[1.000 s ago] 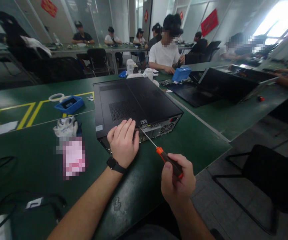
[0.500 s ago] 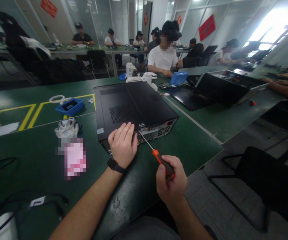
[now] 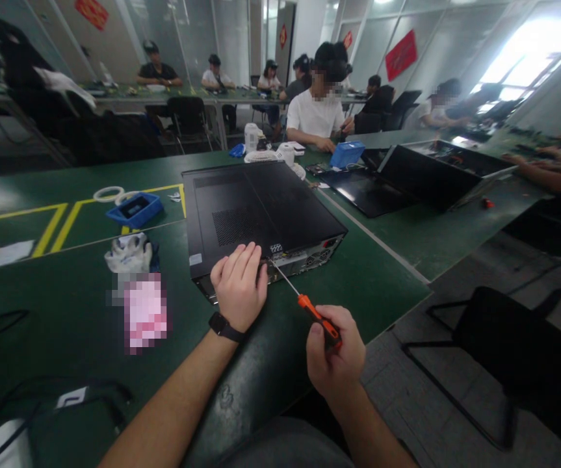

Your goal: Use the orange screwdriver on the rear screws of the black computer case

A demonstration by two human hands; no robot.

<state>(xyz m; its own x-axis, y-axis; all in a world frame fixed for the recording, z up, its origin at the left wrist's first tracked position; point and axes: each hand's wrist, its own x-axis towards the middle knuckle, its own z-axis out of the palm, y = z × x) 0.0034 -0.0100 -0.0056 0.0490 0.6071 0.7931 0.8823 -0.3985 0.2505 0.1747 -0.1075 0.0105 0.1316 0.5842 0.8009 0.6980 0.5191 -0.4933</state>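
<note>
A black desktop computer case (image 3: pixel 260 201) lies on its side on the green table, with its rear panel of ports and vents towards me. My left hand (image 3: pixel 241 283) rests on its near edge, fingers stretched over the top and thumb at the rear side. In my right hand (image 3: pixel 336 351) is a screwdriver (image 3: pixel 316 315) with an orange and black handle, the fingers closed round it. Its thin shaft points up and left to the rear panel beside my left thumb. Whether the tip sits in a screw is too small to tell.
White work gloves (image 3: pixel 131 253) and a blurred pink item (image 3: pixel 146 312) lie to the left. Behind them are a blue tray (image 3: pixel 134 209) and tape rolls (image 3: pixel 108 194). An opened case (image 3: pixel 421 175) stands right, near a co-worker (image 3: pixel 316 117). Cables (image 3: pixel 99 390) lie front left.
The screwdriver handle has turned in my right hand, so more of its orange shows. My left hand stays on the case. The whole view has shifted slightly.
</note>
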